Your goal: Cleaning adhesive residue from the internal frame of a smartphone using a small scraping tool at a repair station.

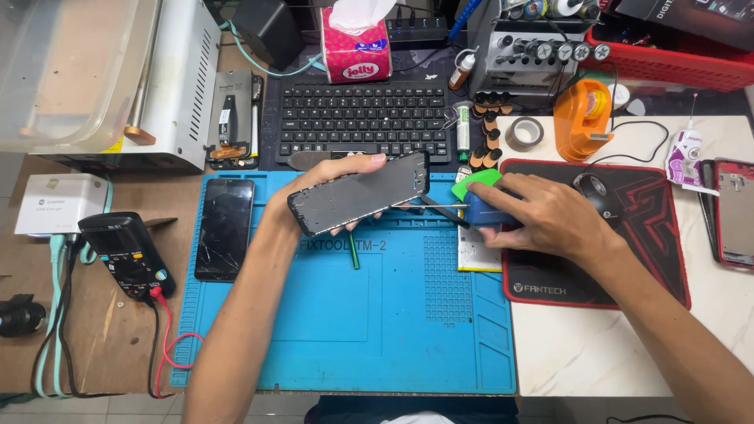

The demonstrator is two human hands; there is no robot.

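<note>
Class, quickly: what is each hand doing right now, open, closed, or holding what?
Left hand: closed on a dark phone frame, held above the blue mat.
Right hand: closed on a blue-handled screwdriver, tip pointing at the frame.

A work mat [393,330] lies on the worktop's front middle. On the mat's left edge lies a cracked phone [225,228]; left of that, a multimeter [126,253]. Behind the mat sits a keyboard [357,118], a tissue box [355,49] behind it. A mouse pad [628,259] adjoins the mat's right edge, carrying a mouse [594,191].

red phone [737,212] cut by right edge, screwdriver [440,206] tip perhaps hidden
</note>
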